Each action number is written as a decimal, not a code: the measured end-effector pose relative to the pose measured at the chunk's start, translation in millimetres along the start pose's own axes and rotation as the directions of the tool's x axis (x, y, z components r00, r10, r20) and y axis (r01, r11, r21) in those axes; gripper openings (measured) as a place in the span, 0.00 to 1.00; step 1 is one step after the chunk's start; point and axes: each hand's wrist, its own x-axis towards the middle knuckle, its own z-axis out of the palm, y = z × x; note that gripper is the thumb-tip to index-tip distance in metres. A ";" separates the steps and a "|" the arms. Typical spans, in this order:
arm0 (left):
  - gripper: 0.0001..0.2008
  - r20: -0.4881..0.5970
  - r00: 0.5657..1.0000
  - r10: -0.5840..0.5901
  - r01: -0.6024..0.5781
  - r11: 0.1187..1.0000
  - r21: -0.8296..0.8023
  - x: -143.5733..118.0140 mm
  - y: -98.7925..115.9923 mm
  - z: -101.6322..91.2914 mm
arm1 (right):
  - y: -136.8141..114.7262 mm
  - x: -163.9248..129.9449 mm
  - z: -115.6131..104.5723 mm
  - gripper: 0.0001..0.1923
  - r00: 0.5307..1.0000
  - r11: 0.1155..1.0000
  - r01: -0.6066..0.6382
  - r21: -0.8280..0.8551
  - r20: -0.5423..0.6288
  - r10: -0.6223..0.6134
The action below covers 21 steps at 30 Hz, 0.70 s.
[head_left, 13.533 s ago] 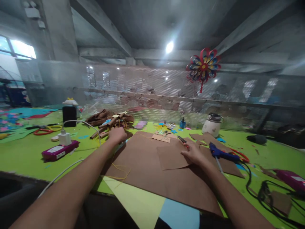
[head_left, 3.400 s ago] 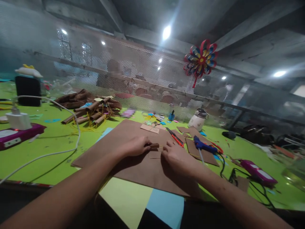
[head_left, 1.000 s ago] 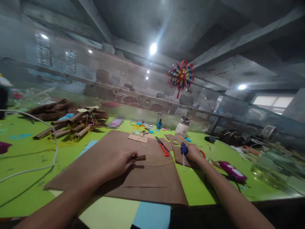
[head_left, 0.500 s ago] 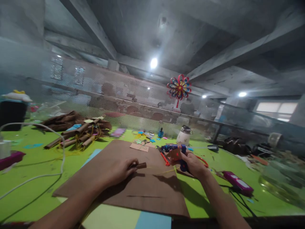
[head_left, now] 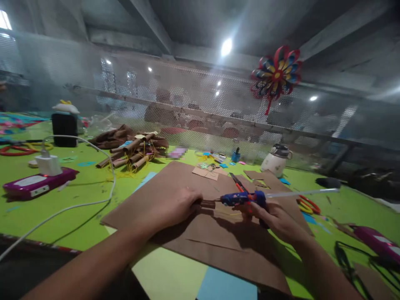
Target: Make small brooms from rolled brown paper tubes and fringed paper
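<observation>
My left hand (head_left: 183, 204) is closed around a small rolled brown paper tube (head_left: 208, 204), held just over the brown paper sheet (head_left: 143, 208). In my right hand (head_left: 275, 216) is a blue glue gun (head_left: 243, 198), fingers wrapped round its handle. Its nozzle points left and meets or nearly meets the upper side of the tube. A long clear glue stick (head_left: 303, 193) juts from the back of the gun. Behind the gun lies a red and black cutter (head_left: 238, 182). My fingertips on the tube are partly hidden.
A pile of brown paper rolls (head_left: 134, 152) with yellow string sits at the back left. A white cable (head_left: 114, 179) loops from a purple power strip (head_left: 40, 183). A white jar (head_left: 275, 160) stands back right, near orange-handled scissors (head_left: 309, 205). A colourful pinwheel flower (head_left: 277, 75) hangs above.
My right hand has brought the glue gun's nozzle left to the paper tube. The brown piece in front of the gun is no longer in that hand. The view has turned left.
</observation>
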 end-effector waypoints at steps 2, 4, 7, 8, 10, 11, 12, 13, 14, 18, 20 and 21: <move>0.10 -0.008 1.000 -0.023 0.023 0.999 0.048 0.7 3.0 -1.7 | 4.5 -1.7 3.7 0.27 1.000 1.000 -0.011 0.000 -0.003 0.011; 0.09 -0.015 0.999 -0.029 0.031 0.996 0.087 1.6 6.3 -4.6 | 7.6 -2.9 7.4 0.27 0.999 1.000 -0.006 0.000 -0.040 0.006; 0.07 -0.028 1.000 -0.014 0.017 0.993 0.114 2.0 9.9 -8.7 | 10.0 -3.8 12.9 0.27 0.995 1.000 0.000 -0.014 -0.101 -0.001; 0.07 -0.028 1.000 -0.010 0.013 0.993 0.117 1.9 10.5 -9.4 | 10.4 -4.0 14.4 0.26 0.993 1.000 -0.006 -0.017 -0.116 0.004; 0.07 -0.031 0.999 -0.011 0.015 0.992 0.124 1.5 11.1 -9.9 | 10.9 -4.0 16.7 0.26 0.991 1.000 -0.016 -0.017 -0.130 0.013; 0.07 -0.032 0.999 -0.013 0.017 0.992 0.127 1.4 11.2 -9.8 | 10.8 -3.9 17.4 0.26 0.990 1.000 -0.018 -0.014 -0.137 0.016; 0.07 -0.031 0.999 -0.013 0.017 0.991 0.129 1.2 11.3 -9.6 | 10.6 -3.7 17.8 0.26 0.989 1.000 -0.016 -0.010 -0.144 0.014; 0.06 -0.029 1.000 -0.011 0.014 0.992 0.128 1.0 11.5 -9.4 | 10.2 -3.4 18.2 0.26 0.988 1.000 -0.009 -0.004 -0.151 0.008; 0.06 -0.026 1.000 -0.006 0.009 0.993 0.122 0.9 11.8 -9.2 | 9.8 -3.1 18.5 0.26 0.987 1.000 -0.001 0.004 -0.161 0.002; 0.06 -0.025 1.000 0.013 -0.011 0.997 0.076 0.2 12.9 -8.3 | 7.7 -1.6 20.3 0.27 0.983 0.999 0.025 0.028 -0.181 -0.019; 0.06 -0.032 0.999 0.011 -0.009 0.998 0.063 -0.3 13.0 -7.8 | 6.9 -1.3 21.2 0.27 0.982 0.999 0.019 0.033 -0.190 -0.012; 0.06 -0.031 0.999 0.009 -0.007 0.998 0.057 -0.5 13.0 -7.7 | 6.8 -1.3 21.3 0.27 0.982 0.999 0.018 0.033 -0.191 -0.011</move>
